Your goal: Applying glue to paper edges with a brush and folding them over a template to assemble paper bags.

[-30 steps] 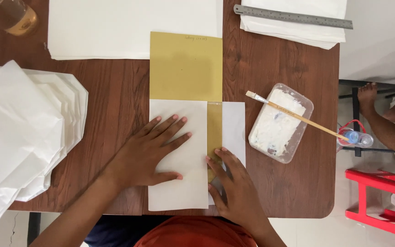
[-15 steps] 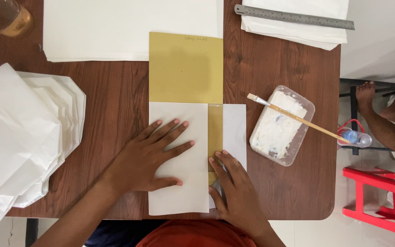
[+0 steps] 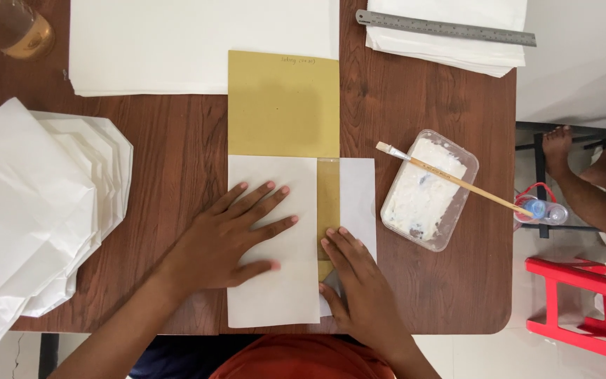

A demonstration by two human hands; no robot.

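At centre frame, a folded white paper sheet is pressed flat under the left hand, fingers spread, nothing gripped. The mustard-yellow card strip beside it is touched by the right hand, likewise flat and gripping nothing.

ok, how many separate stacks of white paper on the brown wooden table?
3. A folded-sheet stack at the left edge, a flat stack at top centre, and a stack at top right under the steel ruler. More may lie outside the frame.
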